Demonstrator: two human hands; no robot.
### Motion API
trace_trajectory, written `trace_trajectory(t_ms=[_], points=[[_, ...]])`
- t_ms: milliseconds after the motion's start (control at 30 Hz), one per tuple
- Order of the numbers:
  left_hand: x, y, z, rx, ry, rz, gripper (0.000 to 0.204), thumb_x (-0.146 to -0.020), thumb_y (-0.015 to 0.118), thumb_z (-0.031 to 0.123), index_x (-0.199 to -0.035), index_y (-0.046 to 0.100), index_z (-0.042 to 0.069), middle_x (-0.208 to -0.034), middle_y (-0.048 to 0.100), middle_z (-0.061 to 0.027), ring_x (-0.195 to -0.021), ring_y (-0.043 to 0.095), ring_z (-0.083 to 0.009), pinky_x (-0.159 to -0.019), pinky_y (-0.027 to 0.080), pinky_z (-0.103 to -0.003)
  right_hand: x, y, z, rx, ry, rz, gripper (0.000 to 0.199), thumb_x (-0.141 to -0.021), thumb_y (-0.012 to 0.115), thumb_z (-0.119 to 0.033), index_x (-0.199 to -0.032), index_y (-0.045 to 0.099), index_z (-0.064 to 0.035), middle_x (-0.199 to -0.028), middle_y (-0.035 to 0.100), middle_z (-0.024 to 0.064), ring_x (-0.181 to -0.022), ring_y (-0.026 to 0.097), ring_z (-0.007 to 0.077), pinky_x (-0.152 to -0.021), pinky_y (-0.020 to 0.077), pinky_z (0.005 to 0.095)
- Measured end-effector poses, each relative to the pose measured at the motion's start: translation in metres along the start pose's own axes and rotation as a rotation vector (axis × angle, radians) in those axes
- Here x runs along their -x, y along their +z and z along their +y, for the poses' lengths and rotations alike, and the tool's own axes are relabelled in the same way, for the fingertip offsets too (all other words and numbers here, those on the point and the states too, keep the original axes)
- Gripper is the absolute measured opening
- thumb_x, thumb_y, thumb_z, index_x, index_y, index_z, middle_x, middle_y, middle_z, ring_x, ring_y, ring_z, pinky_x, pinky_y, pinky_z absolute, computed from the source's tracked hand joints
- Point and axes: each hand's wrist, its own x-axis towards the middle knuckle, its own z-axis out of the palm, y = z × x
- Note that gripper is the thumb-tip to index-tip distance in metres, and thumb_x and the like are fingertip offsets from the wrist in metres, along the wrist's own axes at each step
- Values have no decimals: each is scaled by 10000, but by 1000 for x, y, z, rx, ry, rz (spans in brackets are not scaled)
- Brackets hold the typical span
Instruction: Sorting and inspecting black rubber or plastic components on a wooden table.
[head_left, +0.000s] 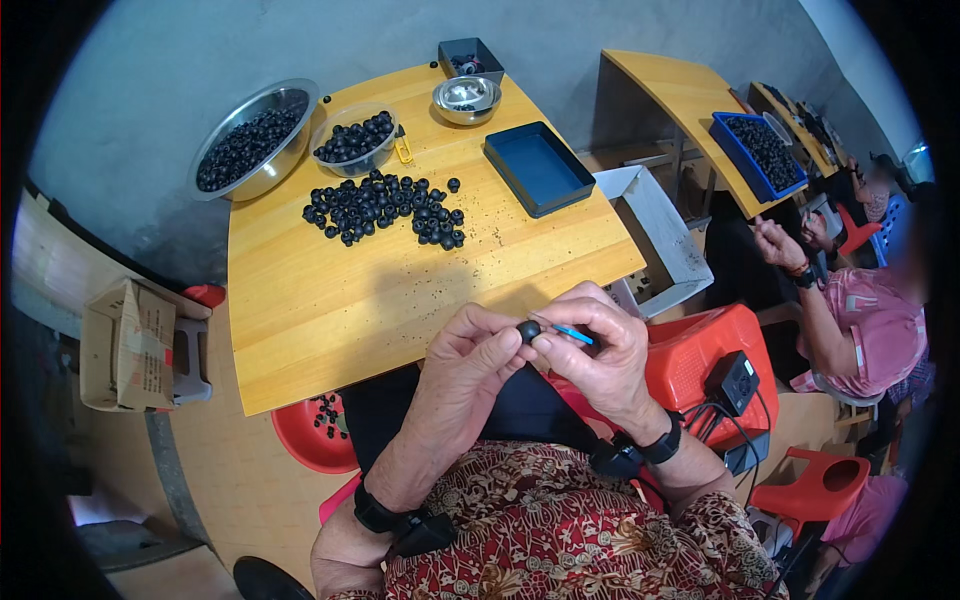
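Note:
Above the near edge of the wooden table (440, 290), my left hand (465, 375) pinches a small black round part (529, 332) between thumb and fingers. My right hand (605, 350) grips a slim blue-handled tool (574, 334), whose tip is hidden by the fingers and the part. Both hands meet at the black part, fingertips close together. Beyond them, a loose heap of similar black round parts (375, 205) lies on the table. Behind the heap stands a clear plastic tub (347, 167) of the same parts, with a yellow cutter (403, 148) beside it.
A steel basin (285, 152) full of black parts sits at the back left. A dark blue tray (540, 168), a steel bowl (468, 112) and a grey box (487, 50) stand farther right. Right of me are a red stool (690, 365) and a co-worker's hands (785, 243).

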Motion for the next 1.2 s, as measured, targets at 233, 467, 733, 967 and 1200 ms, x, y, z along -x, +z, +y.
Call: trace_trajectory(t_ms=[233, 467, 733, 967, 1200], points=[[0, -1, -3, -1, 16, -7, 73, -906, 633, 96, -958, 600, 55, -965, 652, -39, -925, 616, -114, -864, 513, -256, -1, -2, 4, -68, 9, -15, 220, -778, 752, -57, -987, 695, -19, -836, 607, 51, -734, 573, 115, -652, 455, 240], [2, 1, 4, 64, -143, -29, 116, -929, 610, 139, -1018, 614, 65, -968, 654, -28, -906, 624, -109, -842, 519, -253, -2, -8, 3, -76, -9, -75, 203, -786, 743, -47, -978, 696, -2, -845, 640, 69, -774, 594, 136, -669, 472, 255], [1, -1, 1, 107, -132, -27, 174, -898, 641, 97, -1061, 602, 51, -987, 642, -26, -918, 616, -107, -838, 518, -237, -2, -8, 0, -64, 7, -92, 229, -791, 739, -52, -1009, 693, -4, -869, 652, 74, -789, 597, 142, -684, 479, 259], [0, 0, 4, 118, -158, -6, 186, -880, 649, 47, -1060, 598, 42, -987, 644, -39, -914, 624, -119, -839, 523, -245, -2, -8, 0, -59, -9, -92, 227, -799, 728, -52, -1019, 693, -3, -872, 653, 77, -787, 606, 143, -680, 486, 256], [1, 2, 3, 162, -161, -15, 124, -902, 627, 63, -1022, 601, 60, -976, 652, -50, -886, 632, -121, -835, 525, -257, 1, -9, 1, 52, -68, -77, 242, -801, 711, -45, -1036, 685, 6, -879, 645, 108, -768, 621, 185, -667, 491, 281]])
